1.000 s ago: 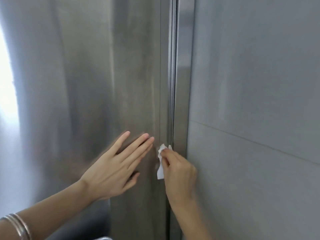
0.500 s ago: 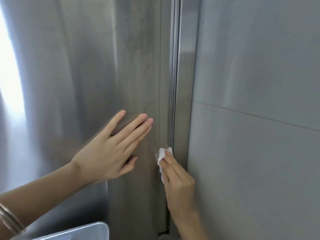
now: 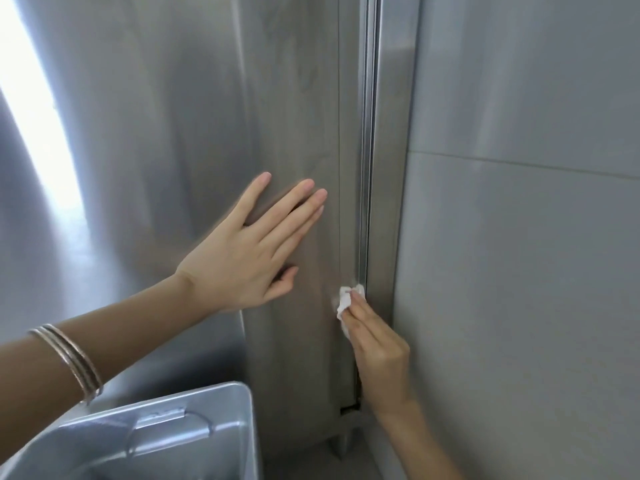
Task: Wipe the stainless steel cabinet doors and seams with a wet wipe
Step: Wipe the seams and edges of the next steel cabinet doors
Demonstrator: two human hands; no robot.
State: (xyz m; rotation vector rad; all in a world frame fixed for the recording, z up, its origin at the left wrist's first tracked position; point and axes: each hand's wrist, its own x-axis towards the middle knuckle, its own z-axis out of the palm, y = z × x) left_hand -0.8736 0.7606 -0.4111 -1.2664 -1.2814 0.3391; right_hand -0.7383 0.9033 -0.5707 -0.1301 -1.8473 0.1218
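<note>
Right hand (image 3: 379, 351): lower on the seam than half a second ago, nearer the door's bottom corner; fingers together and straight, pressing the wipe to the metal; thumb hidden.
White crumpled wet wipe (image 3: 344, 299): bunched under the right fingertips, against the vertical door seam (image 3: 365, 168).
Left hand (image 3: 242, 258): fingers spread, flat on the brushed stainless steel cabinet door (image 3: 173, 133), left of the seam.
Metal bangles (image 3: 69, 358): on the left wrist.
Grey metal bin (image 3: 194, 431): lower left, more in view than before.
Grey tiled wall (image 3: 519, 271): right of the cabinet.
</note>
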